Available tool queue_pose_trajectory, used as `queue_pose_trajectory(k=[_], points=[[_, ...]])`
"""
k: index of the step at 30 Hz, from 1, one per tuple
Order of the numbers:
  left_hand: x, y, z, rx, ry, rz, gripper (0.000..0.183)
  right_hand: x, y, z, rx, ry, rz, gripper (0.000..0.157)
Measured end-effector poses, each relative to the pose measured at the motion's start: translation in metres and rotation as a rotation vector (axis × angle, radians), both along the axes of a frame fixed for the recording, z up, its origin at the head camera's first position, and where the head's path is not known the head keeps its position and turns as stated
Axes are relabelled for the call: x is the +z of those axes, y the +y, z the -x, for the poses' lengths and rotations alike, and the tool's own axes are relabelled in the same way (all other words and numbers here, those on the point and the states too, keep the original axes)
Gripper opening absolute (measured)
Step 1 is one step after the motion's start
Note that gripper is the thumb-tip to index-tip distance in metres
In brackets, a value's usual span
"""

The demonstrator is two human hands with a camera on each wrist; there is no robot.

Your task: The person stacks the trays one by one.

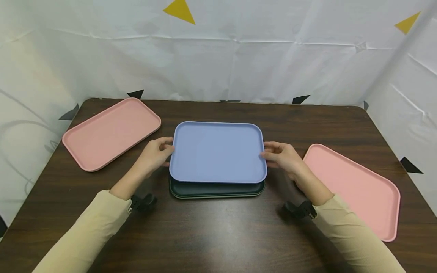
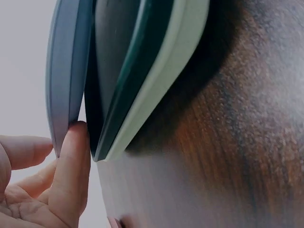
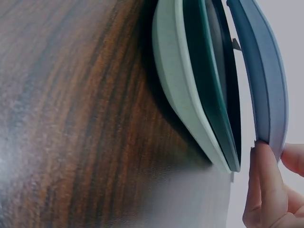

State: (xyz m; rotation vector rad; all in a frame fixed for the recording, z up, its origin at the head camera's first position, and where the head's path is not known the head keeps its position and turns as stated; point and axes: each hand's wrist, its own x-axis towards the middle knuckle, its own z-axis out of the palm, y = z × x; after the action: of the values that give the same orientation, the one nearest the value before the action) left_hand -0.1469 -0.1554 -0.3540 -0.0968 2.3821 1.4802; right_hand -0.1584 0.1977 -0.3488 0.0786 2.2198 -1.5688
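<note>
My left hand (image 1: 156,152) and right hand (image 1: 284,157) pinch the blue tray (image 1: 218,151) by its short ends, thumbs and fingers narrowed on its rim, at the middle of the frame. I hold it above a dark green tray (image 1: 218,188); the right wrist view shows a gap between them. Under that one lies a pale green tray (image 2: 178,47), on the brown table (image 1: 218,235). One pink tray (image 1: 110,134) lies upper left, another pink tray (image 1: 356,193) lower right.

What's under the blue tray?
A dark green tray, then a pale green tray on the table. The blue tray hides most of the dark green one's inside in the head view; whether anything lies there, I can't tell.
</note>
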Motion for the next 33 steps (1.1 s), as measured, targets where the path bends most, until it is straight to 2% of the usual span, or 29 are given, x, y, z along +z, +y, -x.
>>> queue_pose_trajectory(k=[13, 22, 33], points=[[-0.005, -0.004, -0.003, 0.034, -0.001, 0.024, 0.049, -0.005, 0.0, -0.006, 0.019, -0.017, -0.011, 0.055], [-0.006, -0.006, -0.007, 0.049, -0.028, -0.001, 0.048, -0.009, -0.002, -0.006, 0.025, -0.023, -0.016, 0.055], [-0.009, -0.006, -0.007, 0.034, -0.028, 0.027, 0.053, -0.013, -0.002, -0.006, 0.023, -0.017, -0.057, 0.052]])
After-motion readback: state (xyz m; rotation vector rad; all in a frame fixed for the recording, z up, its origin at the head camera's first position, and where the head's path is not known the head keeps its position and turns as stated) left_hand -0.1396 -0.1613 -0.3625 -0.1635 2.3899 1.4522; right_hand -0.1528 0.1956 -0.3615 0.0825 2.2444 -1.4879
